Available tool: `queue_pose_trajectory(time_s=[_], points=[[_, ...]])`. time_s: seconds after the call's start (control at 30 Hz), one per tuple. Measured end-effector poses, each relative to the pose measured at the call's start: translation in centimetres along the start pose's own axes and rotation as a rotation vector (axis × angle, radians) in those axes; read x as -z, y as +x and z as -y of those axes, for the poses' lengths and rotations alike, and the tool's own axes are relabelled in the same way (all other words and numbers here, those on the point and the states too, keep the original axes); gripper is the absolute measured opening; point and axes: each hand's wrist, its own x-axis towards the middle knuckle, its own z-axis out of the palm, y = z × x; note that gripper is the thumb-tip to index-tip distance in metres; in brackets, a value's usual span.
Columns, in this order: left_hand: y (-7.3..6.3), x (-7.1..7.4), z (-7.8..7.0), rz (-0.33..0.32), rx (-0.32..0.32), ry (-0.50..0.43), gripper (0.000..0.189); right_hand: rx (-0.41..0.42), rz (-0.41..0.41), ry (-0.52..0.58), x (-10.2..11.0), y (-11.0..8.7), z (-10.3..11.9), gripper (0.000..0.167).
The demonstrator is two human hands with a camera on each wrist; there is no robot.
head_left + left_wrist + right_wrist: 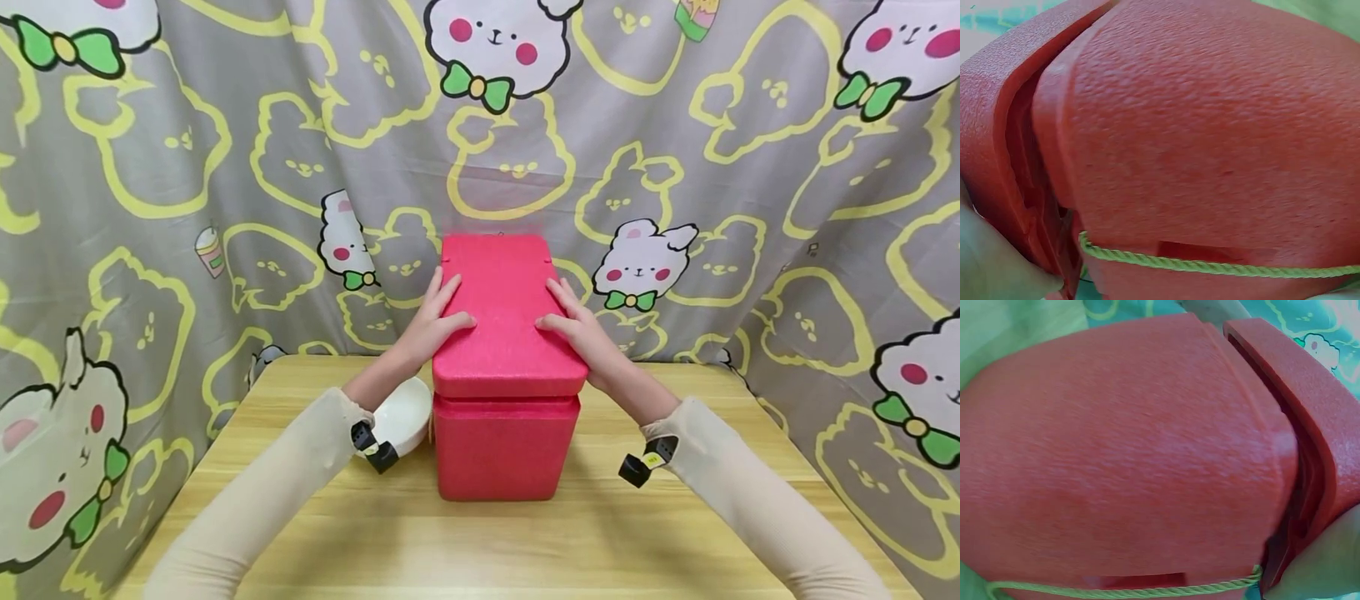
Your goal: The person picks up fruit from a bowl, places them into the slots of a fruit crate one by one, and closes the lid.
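A red box (506, 450), like a cooler, stands upright on the table with its matching lid (502, 333) on top. A dark gap runs between lid and box. My left hand (431, 325) holds the lid's left side, its thumb lying on the top face. On the opposite side my right hand (585, 333) grips the lid the same way. Some fingers are hidden behind the lid's sides. Low in the left wrist view, part of that hand reaches the lid's rim. A yellow-green rope (1222, 267) crosses one box wall; another rope (1129, 592) crosses the opposite wall.
A white bowl (405, 417) sits on the wooden table (480, 550), left of the box and partly behind my left wrist. Behind the table hangs a grey patterned curtain (390, 167), which also lines both sides.
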Motion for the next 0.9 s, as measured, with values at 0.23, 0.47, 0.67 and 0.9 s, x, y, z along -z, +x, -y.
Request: queue_pose_trajectory(time_s=[0.23, 0.47, 0.67, 0.9], points=[[-0.5, -0.4, 0.9, 0.025, 0.06, 0.015, 0.082, -0.062, -0.003, -0.01, -0.2, -0.5, -1.1, 0.08], [-0.9, -0.1, 1.8, 0.086, 0.04, 0.047, 0.081, -0.046, 0.022, -0.065, 0.3, -0.8, -1.8, 0.078], [-1.2, 0.8, 2.9, 0.138, -0.041, 0.088, 0.081, 0.022, 0.094, -0.147, 1.6, -1.0, -2.9, 0.078], [-0.6, 0.8, 3.8, 0.143, -0.084, 0.041, 0.08, 0.069, 0.137, -0.18, 2.3, -0.9, -3.2, 0.081]])
